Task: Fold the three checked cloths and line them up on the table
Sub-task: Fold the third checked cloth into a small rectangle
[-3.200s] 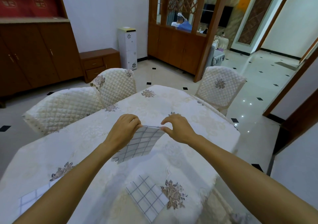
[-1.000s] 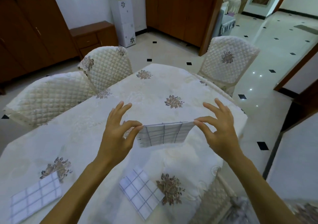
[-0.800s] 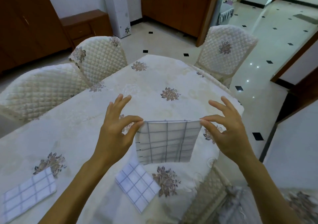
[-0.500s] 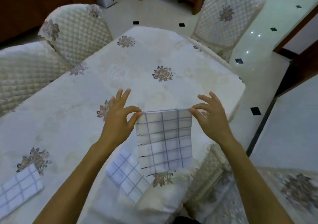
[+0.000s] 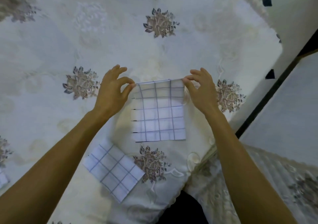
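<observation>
A white checked cloth (image 5: 159, 113) hangs unfolded between my hands over the table. My left hand (image 5: 111, 92) pinches its upper left corner and my right hand (image 5: 200, 89) pinches its upper right corner. Its lower edge lies near the table's front. A second checked cloth (image 5: 114, 171), folded into a tilted square, lies flat on the table below and to the left. At the left border a small corner of a third checked cloth (image 5: 2, 179) shows; the rest of it is out of frame.
The table (image 5: 120, 39) wears a cream tablecloth with brown flower motifs. Its right edge drops to a white tiled floor (image 5: 292, 17) with black diamond insets. A quilted chair cover (image 5: 275, 180) sits low at the right.
The cloth was bunched between my hands, then it opened and now hangs as a full square. My view has tilted down towards the table, and the cloth has come lower and nearer.
</observation>
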